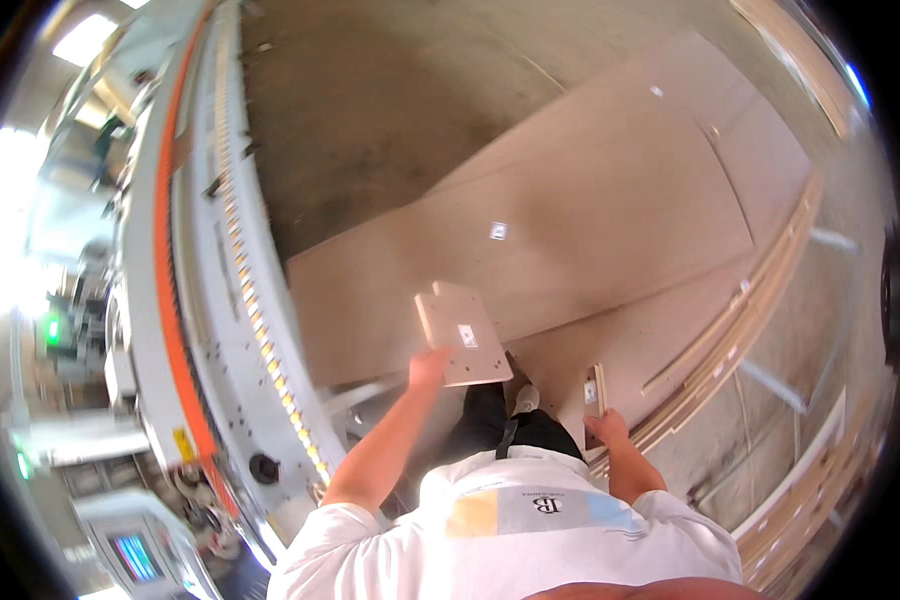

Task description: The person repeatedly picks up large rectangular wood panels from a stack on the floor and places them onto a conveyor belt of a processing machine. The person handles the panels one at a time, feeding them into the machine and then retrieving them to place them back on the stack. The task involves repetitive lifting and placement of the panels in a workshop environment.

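Panel: brown, flat, notched at far left corner, holed toward near edge, white label on upper face. Located over near left part of sheet; height above it not determinable from this view. Judged stiff and fairly light, manageable one-handed; face probably smooth, with some tendency to slip; corners at the notch apparently most prone to chipping. Recommended hold, by judgement: opposite side edges, close to mid-length for balance, clear of the notch. Left hand: fingers clamped on panel at near left corner; fingertips beneath hidden. Right hand: fingers drawn in around near end of strip, at near side of sheet, toward the right; exact finger spread too small to read. Strip likewise judged rigid and light, narrow enough for a single-handed grasp. Machine: left of sheet, apart from both hands.
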`<state>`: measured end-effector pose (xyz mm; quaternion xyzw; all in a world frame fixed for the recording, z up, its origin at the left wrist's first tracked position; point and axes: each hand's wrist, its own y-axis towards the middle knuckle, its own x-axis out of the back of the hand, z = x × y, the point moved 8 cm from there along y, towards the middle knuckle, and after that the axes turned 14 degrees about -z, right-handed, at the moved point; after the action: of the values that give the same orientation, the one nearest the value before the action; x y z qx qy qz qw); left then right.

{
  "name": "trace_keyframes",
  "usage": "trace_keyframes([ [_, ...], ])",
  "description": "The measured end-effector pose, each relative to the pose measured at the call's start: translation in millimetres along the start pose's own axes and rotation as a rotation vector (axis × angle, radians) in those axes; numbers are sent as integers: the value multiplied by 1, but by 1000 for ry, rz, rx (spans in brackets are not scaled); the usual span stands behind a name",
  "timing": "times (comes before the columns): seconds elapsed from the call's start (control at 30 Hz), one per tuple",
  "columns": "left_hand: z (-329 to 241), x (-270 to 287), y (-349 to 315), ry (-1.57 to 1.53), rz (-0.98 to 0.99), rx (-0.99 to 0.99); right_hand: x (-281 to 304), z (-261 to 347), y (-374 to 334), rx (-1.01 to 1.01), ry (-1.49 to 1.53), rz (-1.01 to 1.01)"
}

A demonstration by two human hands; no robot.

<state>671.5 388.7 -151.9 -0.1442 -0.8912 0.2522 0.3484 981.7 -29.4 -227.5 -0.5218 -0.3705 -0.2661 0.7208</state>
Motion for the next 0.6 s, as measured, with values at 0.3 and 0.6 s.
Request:
trace_keyframes([
  [0.3, 15, 198, -263, -1121, -377, -117, 84, 46, -61, 251, -34, 188],
  [0.6, 162, 281, -324, -1588, -806, 19, 66, 167, -80, 481, 133, 164],
])
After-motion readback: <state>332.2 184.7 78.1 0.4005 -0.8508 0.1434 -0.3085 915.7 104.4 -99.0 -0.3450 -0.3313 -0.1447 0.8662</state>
